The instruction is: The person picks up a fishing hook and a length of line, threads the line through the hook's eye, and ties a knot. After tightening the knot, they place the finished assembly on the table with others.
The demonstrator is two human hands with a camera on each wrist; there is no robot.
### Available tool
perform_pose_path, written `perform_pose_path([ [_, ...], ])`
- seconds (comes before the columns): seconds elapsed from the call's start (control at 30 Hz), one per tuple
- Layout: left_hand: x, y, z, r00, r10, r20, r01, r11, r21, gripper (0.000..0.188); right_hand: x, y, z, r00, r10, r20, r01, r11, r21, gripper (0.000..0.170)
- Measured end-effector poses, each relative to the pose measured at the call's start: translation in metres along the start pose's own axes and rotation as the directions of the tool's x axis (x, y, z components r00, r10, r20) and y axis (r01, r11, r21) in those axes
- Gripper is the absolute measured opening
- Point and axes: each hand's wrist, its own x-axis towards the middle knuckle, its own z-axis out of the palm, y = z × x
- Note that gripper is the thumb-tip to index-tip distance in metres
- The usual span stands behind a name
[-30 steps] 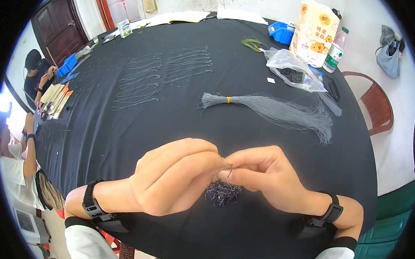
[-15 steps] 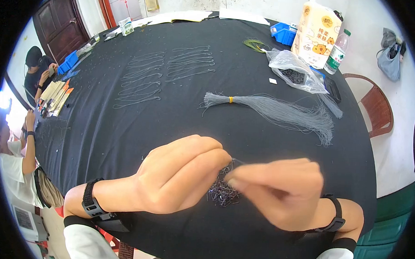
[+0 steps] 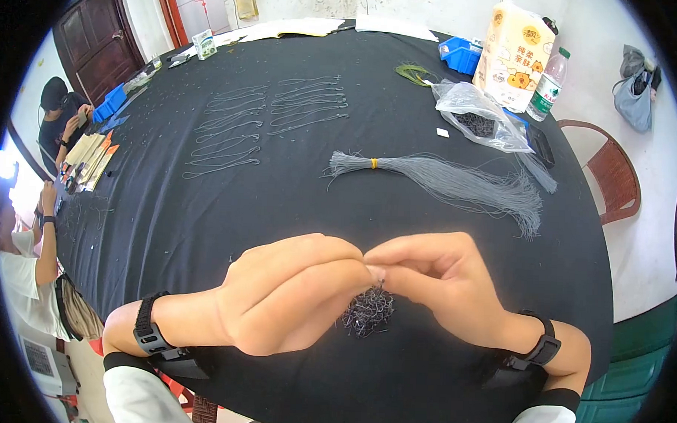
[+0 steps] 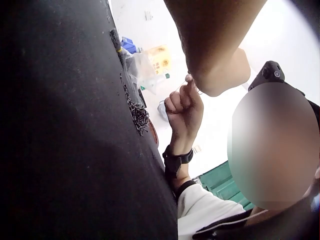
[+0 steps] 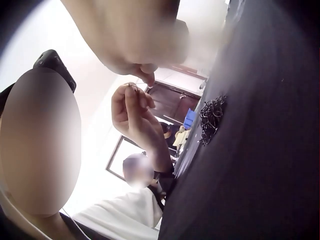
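Over a pile of small dark fish hooks, my two hands meet fingertip to fingertip. The left hand pinches a small dark fish hook between thumb and forefinger, its other fingers curled in. A thin strand of line runs from it to the right hand's fingertips in the right wrist view. My right hand pinches this line, thumb against forefinger. In the head view the fingers hide most of the hook. The left wrist view shows the right hand raised above the dark cloth.
A grey line bundle with a yellow tie lies beyond the hands. Looped lines lie in two columns on the black cloth. Farther right are a plastic bag, a tissue pack and a bottle. Two people sit at left.
The right hand swung down and toward me, apart from the left at half a second ago. Now it is back up against the left fingertips. The left hand has barely shifted.
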Motion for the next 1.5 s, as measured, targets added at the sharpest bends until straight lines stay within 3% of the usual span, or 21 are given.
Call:
perform_pose_path([
  [0.07, -0.001, 0.0, 0.0, 0.999, -0.031, -0.008, 0.031, 0.999, 0.009, 0.023, 0.0, -0.002, 0.003, 0.997, 0.058, 0.041, -0.063, 0.989, 0.134, 0.015],
  [0.17, -0.001, -0.001, 0.001, 0.998, -0.061, -0.022, 0.061, 0.998, 0.029, 0.023, -0.006, 0.0, 0.007, 0.996, 0.084, 0.032, -0.086, 0.994, 0.072, 0.014],
  [0.27, -0.002, -0.003, 0.003, 0.998, -0.059, -0.033, 0.061, 0.997, 0.039, 0.023, -0.015, -0.001, 0.012, 1.0, -0.002, 0.023, 0.006, 0.988, -0.151, 0.014],
  [0.3, -0.003, -0.004, 0.004, 0.998, -0.056, -0.035, 0.057, 0.998, 0.04, 0.023, -0.017, -0.002, 0.012, 0.999, -0.044, 0.016, 0.047, 0.952, -0.304, 0.011],
  [0.33, -0.003, -0.004, 0.005, 0.998, -0.049, -0.038, 0.051, 0.998, 0.043, 0.023, -0.017, -0.003, 0.013, 0.982, -0.184, 0.027, 0.18, 0.898, -0.402, 0.011],
  [0.4, -0.004, -0.005, 0.007, 0.998, -0.036, -0.045, 0.038, 0.998, 0.051, 0.023, -0.017, -0.006, 0.015, 0.891, -0.443, 0.093, 0.411, 0.706, -0.576, 0.012],
  [0.43, -0.003, -0.005, 0.006, 0.999, -0.022, -0.034, 0.024, 0.998, 0.055, 0.023, -0.018, -0.01, 0.015, 0.855, -0.505, 0.119, 0.459, 0.631, -0.625, 0.015],
  [0.53, -0.002, -0.005, 0.005, 1.0, 0.012, -0.015, -0.012, 0.999, 0.053, 0.024, -0.018, -0.022, 0.013, 0.773, -0.626, 0.106, 0.503, 0.502, -0.704, 0.017],
  [0.6, -0.002, -0.004, 0.005, 1.0, 0.026, -0.018, -0.025, 0.999, 0.036, 0.025, -0.014, -0.023, 0.007, 0.761, -0.646, 0.059, 0.47, 0.486, -0.737, 0.017],
  [0.7, -0.002, -0.001, 0.005, 1.0, 0.015, 0.001, -0.015, 1.0, -0.001, 0.025, -0.007, -0.022, 0.003, 0.838, -0.54, -0.082, 0.35, 0.646, -0.678, 0.011],
  [0.8, 0.0, 0.002, 0.001, 1.0, -0.029, 0.009, 0.029, 0.999, -0.027, 0.025, 0.0, -0.002, -0.007, 0.906, -0.412, -0.096, 0.313, 0.805, -0.503, 0.011],
  [0.9, 0.001, 0.002, -0.001, 0.999, -0.046, 0.019, 0.047, 0.998, -0.035, 0.023, 0.0, 0.0, -0.006, 0.98, -0.182, -0.079, 0.154, 0.948, -0.28, 0.012],
  [1.03, 0.001, 0.001, -0.003, 0.997, -0.08, 0.022, 0.08, 0.996, -0.025, 0.022, -0.001, 0.006, 0.001, 1.0, -0.026, -0.006, 0.026, 0.999, -0.04, 0.012],
  [1.13, 0.0, 0.002, -0.002, 0.995, -0.103, 0.0, 0.103, 0.995, -0.007, 0.022, -0.008, -0.001, 0.006, 0.999, 0.029, 0.037, -0.026, 0.995, -0.095, 0.012],
  [1.17, 0.0, 0.001, -0.001, 0.995, -0.101, -0.009, 0.101, 0.995, 0.0, 0.022, -0.01, 0.003, 0.011, 1.0, -0.028, -0.009, 0.027, 0.993, -0.113, 0.011],
  [1.27, -0.002, -0.001, 0.003, 0.996, -0.078, -0.035, 0.079, 0.996, 0.029, 0.023, -0.016, 0.001, 0.013, 0.978, -0.203, 0.045, 0.205, 0.906, -0.369, 0.011],
  [1.3, -0.003, -0.002, 0.004, 0.997, -0.068, -0.042, 0.07, 0.997, 0.041, 0.023, -0.015, 0.0, 0.015, 0.945, -0.323, 0.053, 0.312, 0.843, -0.438, 0.01],
  [1.4, -0.002, -0.003, 0.005, 0.999, -0.021, -0.037, 0.023, 0.998, 0.064, 0.024, -0.019, -0.011, 0.016, 0.864, -0.49, 0.118, 0.458, 0.666, -0.589, 0.011],
  [1.5, -0.001, -0.003, 0.003, 1.0, 0.005, -0.015, -0.004, 0.999, 0.05, 0.024, -0.017, -0.019, 0.013, 0.774, -0.63, 0.064, 0.498, 0.543, -0.676, 0.015],
])
